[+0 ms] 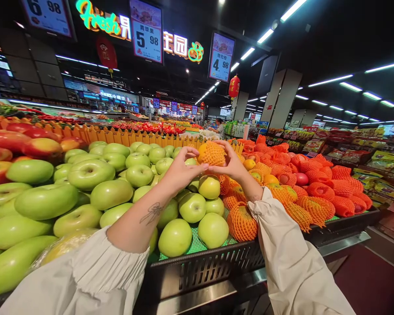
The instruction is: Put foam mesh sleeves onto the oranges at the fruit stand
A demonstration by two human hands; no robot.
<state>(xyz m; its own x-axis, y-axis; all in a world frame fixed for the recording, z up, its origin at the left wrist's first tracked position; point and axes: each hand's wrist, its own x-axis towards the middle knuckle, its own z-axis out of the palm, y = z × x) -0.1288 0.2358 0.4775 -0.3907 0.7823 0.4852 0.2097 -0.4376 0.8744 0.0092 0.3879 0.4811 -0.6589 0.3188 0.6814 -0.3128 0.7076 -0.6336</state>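
Note:
Both hands hold up one orange [212, 154] wrapped in a yellow-orange foam net, above the fruit display. My left hand [186, 167] grips it from the left, thumb underneath. On the opposite side, my right hand [231, 161] curls its fingers round the net. Below and to the left lie many green apples [192, 207], loose and without nets. Under my right forearm sit more netted oranges [243, 222]. Farther right are fruits in red foam nets [318, 171].
A black slatted crate [213, 267] with a green liner edges the display in front. Red-yellow apples [42, 148] pile up at far left. Behind runs a low orange picket fence [118, 136]. Price screens [146, 31] hang overhead; packaged goods [385, 164] fill shelves at right.

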